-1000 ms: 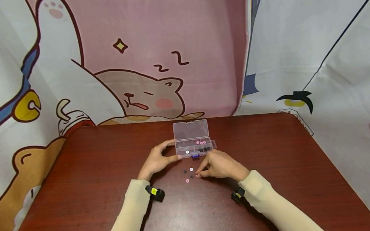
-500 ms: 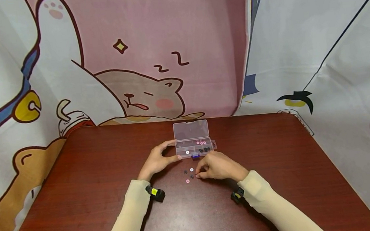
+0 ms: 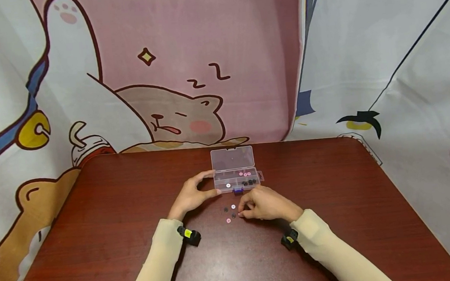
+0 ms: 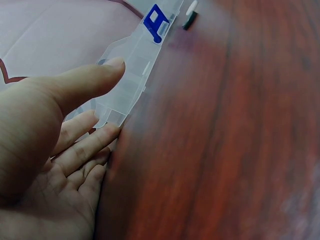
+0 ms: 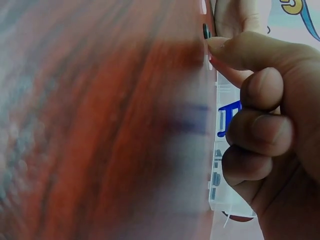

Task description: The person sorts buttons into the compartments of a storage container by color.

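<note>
A clear plastic compartment box (image 3: 232,159) with a blue latch (image 3: 238,190) stands with its lid raised. My left hand (image 3: 189,194) holds the box's left end, thumb at the front and fingers behind, also visible in the left wrist view. Inside lie pink buttons (image 3: 245,174) at the back right, black buttons (image 3: 250,182) at the front right and a white button (image 3: 228,186) at the front left. Just before the box, thumb and forefinger of my right hand (image 3: 269,202) pinch a pink button (image 3: 239,214) low over the table; the fingers mostly hide it.
Loose on the brown table (image 3: 221,267), left of the right fingertips, are a white button (image 3: 233,206), a pink button (image 3: 228,220) and two black ones. A printed curtain (image 3: 242,66) hangs right behind the table's far edge.
Both hands keep nearly the same place. The right fingers have drawn in slightly around the pink button; box and loose buttons stay put.
</note>
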### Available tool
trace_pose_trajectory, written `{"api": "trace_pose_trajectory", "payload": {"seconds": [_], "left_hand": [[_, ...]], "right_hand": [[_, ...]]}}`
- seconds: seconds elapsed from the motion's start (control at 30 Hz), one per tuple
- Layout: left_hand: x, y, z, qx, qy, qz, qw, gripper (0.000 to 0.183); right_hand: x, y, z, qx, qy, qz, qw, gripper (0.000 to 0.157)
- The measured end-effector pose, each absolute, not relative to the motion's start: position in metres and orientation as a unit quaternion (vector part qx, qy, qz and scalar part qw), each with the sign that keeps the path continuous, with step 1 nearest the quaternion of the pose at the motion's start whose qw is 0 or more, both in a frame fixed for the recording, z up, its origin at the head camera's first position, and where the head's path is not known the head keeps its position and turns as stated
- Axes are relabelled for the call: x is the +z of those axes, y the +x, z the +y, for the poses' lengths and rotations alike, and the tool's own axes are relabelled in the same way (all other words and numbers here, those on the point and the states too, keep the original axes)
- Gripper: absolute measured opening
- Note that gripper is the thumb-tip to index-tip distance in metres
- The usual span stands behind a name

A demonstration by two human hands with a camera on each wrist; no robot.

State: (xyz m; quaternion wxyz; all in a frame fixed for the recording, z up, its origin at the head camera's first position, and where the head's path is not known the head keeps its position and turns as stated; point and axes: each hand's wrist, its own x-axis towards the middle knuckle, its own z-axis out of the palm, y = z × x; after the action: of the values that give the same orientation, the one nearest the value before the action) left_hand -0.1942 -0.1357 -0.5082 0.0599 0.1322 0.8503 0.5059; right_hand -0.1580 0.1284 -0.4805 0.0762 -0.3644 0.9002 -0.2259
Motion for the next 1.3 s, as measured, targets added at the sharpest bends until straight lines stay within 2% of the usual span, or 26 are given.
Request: {"api": "trace_pose_trajectory", "payload": {"seconds": [1.03,1.3], "left_hand": [[-0.508,-0.195,-0.136,0.503,0.137,0.852,0.050,0.065],[-0.507,-0.194,-0.137,0.505,0.138,0.850,0.051,0.065]], "right_hand": [[-0.472,-0.170,0.138,-0.333,-0.328,0.883,0.023,0.004],[-0.468,-0.174,0.136,-0.362,-0.296,0.884,0.025,0.005]]}}
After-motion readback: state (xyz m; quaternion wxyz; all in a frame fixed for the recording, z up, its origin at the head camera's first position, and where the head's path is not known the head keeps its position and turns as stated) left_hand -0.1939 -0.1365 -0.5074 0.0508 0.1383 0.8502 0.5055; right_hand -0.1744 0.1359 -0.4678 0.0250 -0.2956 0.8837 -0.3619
